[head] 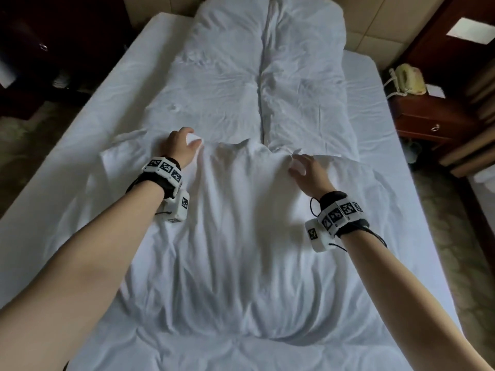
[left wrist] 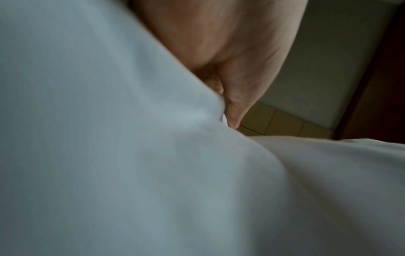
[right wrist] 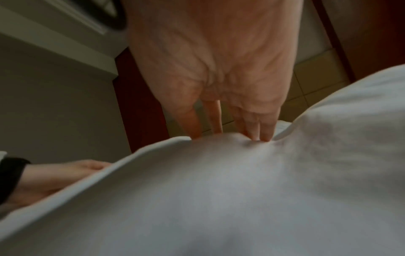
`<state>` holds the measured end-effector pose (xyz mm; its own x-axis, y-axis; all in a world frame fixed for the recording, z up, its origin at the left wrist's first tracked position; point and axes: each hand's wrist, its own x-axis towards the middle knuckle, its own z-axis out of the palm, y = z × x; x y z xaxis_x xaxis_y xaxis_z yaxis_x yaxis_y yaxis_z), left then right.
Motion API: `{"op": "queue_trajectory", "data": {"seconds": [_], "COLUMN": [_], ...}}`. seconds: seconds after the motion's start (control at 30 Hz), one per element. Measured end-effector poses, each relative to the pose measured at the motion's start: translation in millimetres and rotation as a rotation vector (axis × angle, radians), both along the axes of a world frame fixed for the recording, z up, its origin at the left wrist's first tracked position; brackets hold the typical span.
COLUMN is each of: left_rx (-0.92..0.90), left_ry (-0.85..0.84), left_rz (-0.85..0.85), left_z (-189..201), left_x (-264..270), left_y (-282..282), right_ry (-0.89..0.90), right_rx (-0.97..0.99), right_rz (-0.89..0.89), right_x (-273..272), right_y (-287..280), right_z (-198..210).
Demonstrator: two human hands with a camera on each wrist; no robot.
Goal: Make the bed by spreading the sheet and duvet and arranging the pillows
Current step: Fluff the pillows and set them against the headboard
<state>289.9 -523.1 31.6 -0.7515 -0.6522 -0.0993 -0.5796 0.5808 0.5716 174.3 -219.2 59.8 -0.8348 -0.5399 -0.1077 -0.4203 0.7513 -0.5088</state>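
Observation:
A white sheet (head: 112, 108) covers the mattress. The white duvet (head: 257, 76) lies folded in a long strip down the middle of the bed, and its near part (head: 241, 250) is spread wide and puffed up. My left hand (head: 184, 144) grips the duvet's folded edge, fingers curled round the cloth (left wrist: 197, 114). To its right, my right hand (head: 301, 163) is at the same edge with spread, fairly straight fingers (right wrist: 258, 131). Two fingertips press into the cloth and the others reach behind the edge. The cloth (right wrist: 219, 190) bulges between both hands.
A wooden nightstand (head: 428, 121) with a pale telephone (head: 408, 79) stands right of the bed. Dark furniture (head: 53, 49) is at the far left. A beige padded headboard (head: 375, 25) runs behind the bed, and patterned carpet (head: 460, 250) lies on the right.

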Motion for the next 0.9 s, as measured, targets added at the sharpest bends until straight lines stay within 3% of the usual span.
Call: {"op": "queue_trajectory", "data": {"seconds": [0.13, 0.3, 0.57, 0.73, 0.9], "left_rx": [-0.086, -0.234, -0.185, -0.174, -0.141], "left_ry": [-0.024, 0.009, -0.119, -0.189, -0.201], "left_rz": [-0.114, -0.21, -0.131, -0.158, -0.077], "left_z": [14, 23, 54, 73, 82], "left_x": [25, 97, 251, 355, 463], "left_y": [6, 27, 53, 60, 47], "right_ry": [-0.006, -0.093, -0.143, -0.119, -0.057], "right_rx": [-0.049, -0.059, -0.065, -0.007, 0.055], "right_rz": [0.02, 0.017, 0.0, 0.07, 0.125], "right_x": [39, 95, 213, 308, 409], "right_y": [4, 2, 0, -14, -48], "right_z": [4, 16, 54, 67, 72]}}
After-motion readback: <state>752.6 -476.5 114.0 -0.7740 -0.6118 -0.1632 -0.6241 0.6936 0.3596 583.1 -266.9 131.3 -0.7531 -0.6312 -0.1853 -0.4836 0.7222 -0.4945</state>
